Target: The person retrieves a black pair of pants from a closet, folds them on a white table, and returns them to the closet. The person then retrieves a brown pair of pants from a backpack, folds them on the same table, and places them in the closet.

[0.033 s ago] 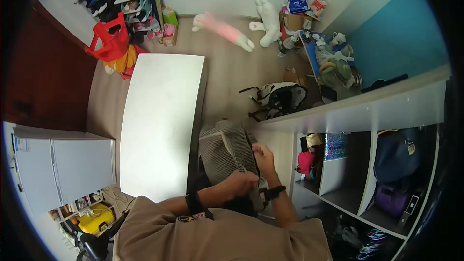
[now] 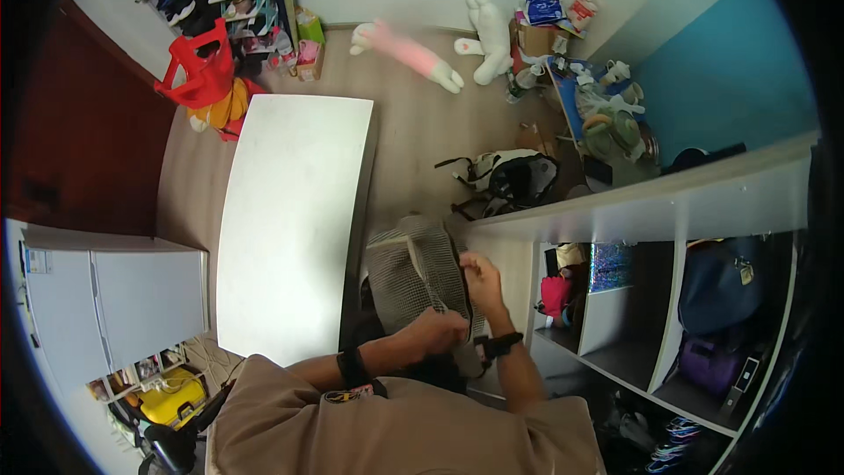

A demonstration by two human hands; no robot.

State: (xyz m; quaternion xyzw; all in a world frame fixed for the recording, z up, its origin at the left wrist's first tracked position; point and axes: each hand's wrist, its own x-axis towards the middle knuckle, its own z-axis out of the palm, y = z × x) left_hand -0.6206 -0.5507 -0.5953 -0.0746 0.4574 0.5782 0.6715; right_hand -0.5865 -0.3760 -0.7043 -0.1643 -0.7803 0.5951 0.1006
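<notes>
A grey-brown checked fabric bag (image 2: 398,266) stands in front of me, between the white table and the shelf unit. A pale strap or handle runs over its top, and a dark line like a zipper follows its right side. My left hand (image 2: 440,332) is closed on the near edge of the bag, its fingertips partly hidden. At the right side, by the dark line, my right hand (image 2: 482,281) has its fingers pinched together on the bag's edge. Whether a zipper pull is between them is too small to tell.
The long white table (image 2: 294,211) is close on my left. To the right are white shelves (image 2: 609,325) holding bags. A light backpack (image 2: 510,178) lies on the floor ahead, with plush toys (image 2: 488,40) by the wall. A white fridge (image 2: 149,295) stands far left.
The bag sits very slightly farther right in view, and my right hand has shifted a little the same way. Both hands keep their hold.
</notes>
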